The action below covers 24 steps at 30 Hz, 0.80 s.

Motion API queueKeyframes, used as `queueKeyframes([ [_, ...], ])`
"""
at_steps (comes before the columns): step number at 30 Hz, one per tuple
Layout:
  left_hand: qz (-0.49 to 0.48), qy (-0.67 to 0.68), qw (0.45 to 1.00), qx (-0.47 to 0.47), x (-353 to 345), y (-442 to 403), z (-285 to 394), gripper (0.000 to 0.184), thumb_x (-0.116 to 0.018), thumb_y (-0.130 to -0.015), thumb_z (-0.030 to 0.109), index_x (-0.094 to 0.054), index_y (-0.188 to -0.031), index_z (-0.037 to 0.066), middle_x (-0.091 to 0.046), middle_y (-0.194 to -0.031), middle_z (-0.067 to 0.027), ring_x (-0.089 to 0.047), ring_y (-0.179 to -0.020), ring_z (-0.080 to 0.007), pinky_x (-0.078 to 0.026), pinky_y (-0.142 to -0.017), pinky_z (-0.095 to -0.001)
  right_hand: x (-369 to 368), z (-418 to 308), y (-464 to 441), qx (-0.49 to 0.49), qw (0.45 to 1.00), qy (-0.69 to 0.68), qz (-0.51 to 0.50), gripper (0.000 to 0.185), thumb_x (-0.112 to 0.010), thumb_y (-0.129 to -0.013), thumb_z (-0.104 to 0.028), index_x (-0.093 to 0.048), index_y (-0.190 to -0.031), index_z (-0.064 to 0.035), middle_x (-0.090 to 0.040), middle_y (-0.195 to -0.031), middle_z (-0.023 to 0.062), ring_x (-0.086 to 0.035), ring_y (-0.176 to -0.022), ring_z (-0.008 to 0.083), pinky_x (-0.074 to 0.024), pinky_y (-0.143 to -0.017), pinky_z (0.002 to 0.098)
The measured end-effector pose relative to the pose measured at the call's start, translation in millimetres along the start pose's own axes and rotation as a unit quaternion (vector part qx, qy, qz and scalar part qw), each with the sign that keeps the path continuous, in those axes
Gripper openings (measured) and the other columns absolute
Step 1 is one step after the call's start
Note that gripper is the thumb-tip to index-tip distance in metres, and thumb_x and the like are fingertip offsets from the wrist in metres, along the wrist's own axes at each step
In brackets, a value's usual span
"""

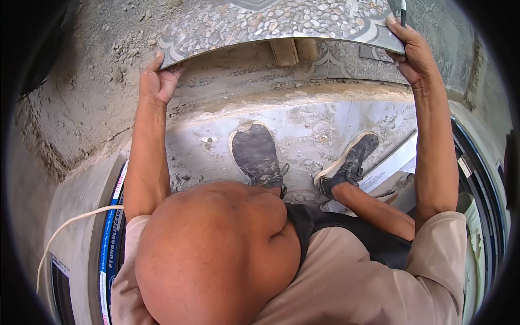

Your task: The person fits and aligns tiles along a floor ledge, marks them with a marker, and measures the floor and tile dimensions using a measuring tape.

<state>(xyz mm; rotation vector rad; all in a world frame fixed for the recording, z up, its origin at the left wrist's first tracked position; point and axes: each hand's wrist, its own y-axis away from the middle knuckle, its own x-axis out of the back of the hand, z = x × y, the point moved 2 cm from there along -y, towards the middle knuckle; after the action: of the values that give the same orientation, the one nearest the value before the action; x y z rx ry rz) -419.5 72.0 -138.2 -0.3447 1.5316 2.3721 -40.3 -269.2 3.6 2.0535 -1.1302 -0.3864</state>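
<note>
A large pebble-patterned floor tile [271, 24] with grey scrolled corners spans the top of the head view, raised above the ground. My left hand [158, 82] is closed on its near left corner, thumb on top and fingers underneath. At the near right corner my right hand [410, 51] grips the tile the same way. A slim black-and-white stick, perhaps a pen [403, 12], shows by the right thumb; whether the hand holds it I cannot tell. Beneath the tile's near edge a wooden block [284, 52] pokes out. The tile's far edge is outside the view.
Patterned tiles [346, 67] lie on the ground at the right. Rough sandy rubble [122, 49] covers the left. My dark shoes [253, 151] are on a dusty pale step [303, 122]. A cable [76, 218] runs past a door frame [112, 227] at lower left.
</note>
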Motion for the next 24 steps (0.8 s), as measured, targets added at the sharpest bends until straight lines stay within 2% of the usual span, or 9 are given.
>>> queueKeyframes([
  [4, -0.086, 0.083, 0.984, 0.135, -13, 31, -51, 0.055, -0.069, -0.091, 0.015, -0.046, -0.137, -0.006, -0.057, -0.133, -0.0216, -0.052, -0.128, -0.0361, -0.038, -0.114, -0.0528, 10, 0, -2, -0.007, 0.999, 0.010, -0.037, 0.020, -0.065, -0.098, -0.025, -0.062, -0.100, -0.0057, -0.062, -0.079, -0.0038, -0.051, -0.054, -0.0004, -0.0326, -0.040, 0.0155],
  [5, -0.090, 0.082, 0.982, 0.143, -18, 37, -63, 0.055, -0.069, -0.091, 0.015, -0.046, -0.137, -0.006, -0.057, -0.133, -0.0216, -0.052, -0.128, -0.0361, -0.038, -0.114, -0.0528, 24, 1, -12, -0.025, 0.992, -0.010, -0.124, 0.021, -0.064, -0.099, -0.025, -0.062, -0.103, -0.0046, -0.065, -0.085, -0.0013, -0.059, -0.063, 0.0023, -0.0444, -0.048, 0.0173],
  [8, -0.334, -0.295, 0.869, 0.216, -60, 42, -108, 0.053, -0.061, -0.096, 0.015, -0.043, -0.141, -0.006, -0.058, -0.134, -0.0187, -0.052, -0.130, -0.0287, -0.037, -0.116, -0.0410, -11, -9, 9, -0.048, 0.998, -0.043, 0.014, 0.020, -0.060, -0.096, -0.016, -0.065, -0.083, -0.0015, -0.069, -0.073, 0.0074, -0.049, -0.045, 0.0103, -0.0325, -0.039, 0.0233],
  [9, -0.368, -0.369, 0.821, 0.235, -78, 42, -124, 0.053, -0.060, -0.097, 0.015, -0.043, -0.142, -0.006, -0.058, -0.135, -0.0175, -0.053, -0.130, -0.0261, -0.037, -0.115, -0.0373, 4, -1, 1, -0.053, 0.997, -0.049, -0.035, 0.016, -0.061, -0.095, -0.015, -0.067, -0.090, -0.0014, -0.070, -0.077, 0.0063, -0.055, -0.050, 0.0107, -0.0384, -0.041, 0.0236],
  [14, -0.520, -0.446, 0.695, 0.219, -143, 30, -219, 0.051, -0.048, -0.103, 0.015, -0.036, -0.150, 0.000, -0.053, -0.144, -0.0109, -0.052, -0.130, -0.0210, -0.036, -0.114, -0.0323, -35, -29, 29, -0.047, 0.997, -0.042, 0.054, 0.016, -0.060, -0.095, -0.012, -0.068, -0.100, 0.0013, -0.069, -0.078, 0.0042, -0.065, -0.061, 0.0121, -0.0490, -0.048, 0.0253],
  [16, -0.465, -0.467, 0.709, 0.251, -143, 22, -237, 0.050, -0.044, -0.105, 0.015, -0.034, -0.152, 0.001, -0.052, -0.146, -0.0094, -0.050, -0.132, -0.0207, -0.035, -0.115, -0.0312, -29, -23, 32, -0.001, 0.999, 0.040, -0.002, 0.023, -0.064, -0.099, -0.025, -0.063, -0.107, -0.0033, -0.068, -0.092, 0.0020, -0.065, -0.074, 0.0061, -0.0537, -0.063, 0.0222],
  [17, -0.323, -0.402, 0.794, 0.320, -139, 25, -235, 0.049, -0.043, -0.106, 0.017, -0.034, -0.152, 0.003, -0.051, -0.147, -0.0084, -0.049, -0.133, -0.0203, -0.036, -0.114, -0.0315, -15, -16, 22, -0.006, 0.999, 0.038, -0.031, 0.025, -0.064, -0.098, -0.024, -0.062, -0.110, -0.0022, -0.069, -0.098, 0.0043, -0.068, -0.082, 0.0092, -0.0570, -0.075, 0.0270],
  [20, -0.296, -0.368, 0.809, 0.350, -100, 9, -218, 0.047, -0.041, -0.106, 0.017, -0.036, -0.151, 0.003, -0.053, -0.146, -0.0096, -0.049, -0.133, -0.0203, -0.038, -0.112, -0.0327, -17, -18, 22, -0.014, 0.999, 0.046, 0.002, 0.025, -0.064, -0.098, -0.023, -0.061, -0.110, -0.0019, -0.068, -0.098, 0.0033, -0.068, -0.082, 0.0085, -0.0571, -0.075, 0.0261],
  [24, -0.107, -0.308, 0.852, 0.410, -31, 19, -128, 0.044, -0.036, -0.108, 0.024, -0.043, -0.141, -0.004, -0.058, -0.138, -0.0198, -0.055, -0.129, -0.0266, -0.039, -0.111, -0.0362, -10, -19, 12, 0.002, 0.999, 0.037, -0.023, 0.025, -0.065, -0.098, -0.024, -0.061, -0.110, -0.0027, -0.067, -0.095, 0.0021, -0.066, -0.083, 0.0079, -0.0555, -0.074, 0.0249],
])
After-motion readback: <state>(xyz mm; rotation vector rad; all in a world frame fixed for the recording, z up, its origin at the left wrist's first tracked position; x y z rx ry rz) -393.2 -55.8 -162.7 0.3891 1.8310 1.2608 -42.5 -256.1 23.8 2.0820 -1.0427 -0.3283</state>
